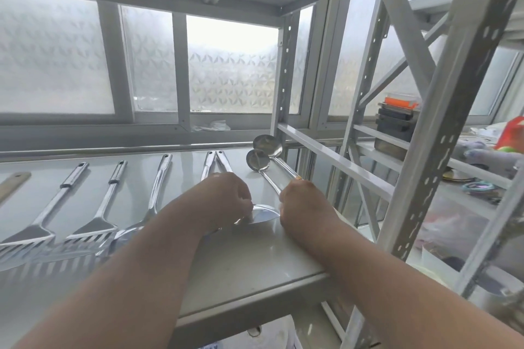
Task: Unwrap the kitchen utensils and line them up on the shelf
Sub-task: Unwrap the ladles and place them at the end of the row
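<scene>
Lining up, final stage: left hand (229, 195) fingers pinching a spoon bowl (265, 214) flat on the shelf (255, 258); right hand (300, 201) closed on two ladles' (258, 161) handles, bowls rearward; slotted turners (34, 231) already ranked left; next, likely squaring spacing.

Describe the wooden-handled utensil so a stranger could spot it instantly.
Start at the white metal shelf under the frosted window, where steel utensils lie in a row. Go to its far left edge. The wooden handle there is pale tan; every neighbour's is shiny steel.
</scene>
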Demonstrator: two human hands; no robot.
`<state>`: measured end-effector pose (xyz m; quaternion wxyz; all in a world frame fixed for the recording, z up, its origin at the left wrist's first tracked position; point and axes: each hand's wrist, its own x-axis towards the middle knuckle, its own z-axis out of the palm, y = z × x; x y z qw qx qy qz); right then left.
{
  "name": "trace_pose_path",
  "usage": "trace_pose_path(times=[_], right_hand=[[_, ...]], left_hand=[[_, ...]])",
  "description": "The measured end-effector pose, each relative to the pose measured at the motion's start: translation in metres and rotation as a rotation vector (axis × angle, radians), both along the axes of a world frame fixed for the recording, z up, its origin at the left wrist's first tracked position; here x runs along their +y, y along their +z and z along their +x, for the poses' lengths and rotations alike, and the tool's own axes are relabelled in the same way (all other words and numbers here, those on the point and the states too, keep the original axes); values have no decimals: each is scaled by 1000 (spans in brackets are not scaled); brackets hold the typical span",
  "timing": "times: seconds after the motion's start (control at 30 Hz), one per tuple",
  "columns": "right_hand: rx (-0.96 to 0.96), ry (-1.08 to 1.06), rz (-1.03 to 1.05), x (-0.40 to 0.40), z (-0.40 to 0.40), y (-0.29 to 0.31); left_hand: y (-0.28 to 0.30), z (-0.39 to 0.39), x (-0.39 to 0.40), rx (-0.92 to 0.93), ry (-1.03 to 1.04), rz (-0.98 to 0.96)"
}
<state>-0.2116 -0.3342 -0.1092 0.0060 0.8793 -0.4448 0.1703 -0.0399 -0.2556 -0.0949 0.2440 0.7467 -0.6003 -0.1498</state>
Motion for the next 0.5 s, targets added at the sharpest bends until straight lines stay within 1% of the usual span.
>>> trace_pose_path(times=[0.17, 0.4, 0.5], right_hand=[[90, -66, 10, -8, 17, 8], [30, -81, -16, -17, 22, 0], [-2, -53, -12, -21, 24, -1]], left_hand=[[-1, 3, -1, 10, 12, 5], [-5, 7, -5, 10, 37, 4], [-5, 9, -6, 13, 66, 0]])
